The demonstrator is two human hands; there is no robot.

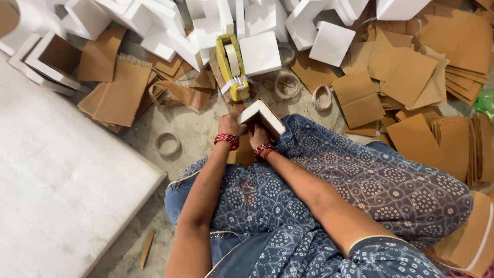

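Both hands hold a white foam corner piece (263,114) faced with brown cardboard, just above my lap. My left hand (230,125) grips its left end and my right hand (259,136) grips it from below. Red bangles circle both wrists. A yellow tape dispenser (232,67) with a roll of pale tape stands on the floor right beyond the piece.
White foam corner blocks (260,52) lie piled along the top. Brown cardboard squares (409,77) are heaped at the right and upper left. Several empty tape cores (167,143) lie on the concrete floor. A large white foam slab (62,180) fills the left.
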